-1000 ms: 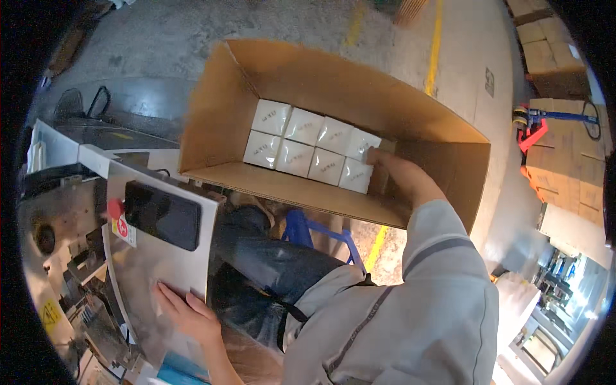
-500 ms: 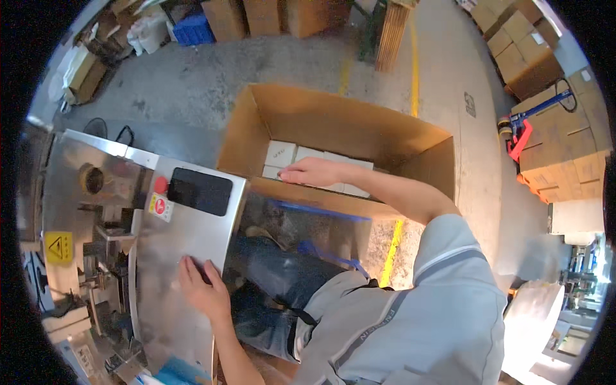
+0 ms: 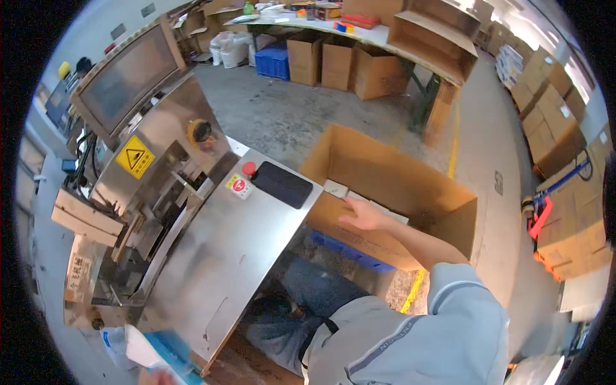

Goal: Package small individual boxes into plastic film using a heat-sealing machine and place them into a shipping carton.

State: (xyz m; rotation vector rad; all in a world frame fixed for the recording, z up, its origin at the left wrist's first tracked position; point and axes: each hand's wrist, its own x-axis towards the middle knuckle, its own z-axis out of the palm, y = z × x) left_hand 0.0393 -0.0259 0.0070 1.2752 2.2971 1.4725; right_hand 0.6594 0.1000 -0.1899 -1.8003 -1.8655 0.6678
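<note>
My right hand (image 3: 364, 215) is over the near wall of a large open cardboard box (image 3: 401, 154), its fingers apart and nothing visible in them. Inside the box, beside my fingertips, lie small white boxes (image 3: 335, 188), partly hidden by the wall and my hand. My left hand (image 3: 157, 377) shows only as a blurred bit at the lower edge, by a stack of blue and white sheets or bags (image 3: 168, 350); its fingers cannot be made out. Between my hands stretches a steel machine table (image 3: 237, 256) with a black phone-like slab (image 3: 282, 185) on it.
A steel machine with a screen (image 3: 128, 77) and a yellow warning sign (image 3: 135, 157) rises at the left. A red button (image 3: 249, 168) sits by the slab. Stacked cartons (image 3: 574, 212) and a blue-handled pallet jack (image 3: 552, 183) stand right. Behind is a cluttered workbench (image 3: 301, 22).
My view has swung up and left, showing more machine. My left hand has left the steel table for the sheets at the lower edge. My right hand has shifted from the white boxes to the near wall.
</note>
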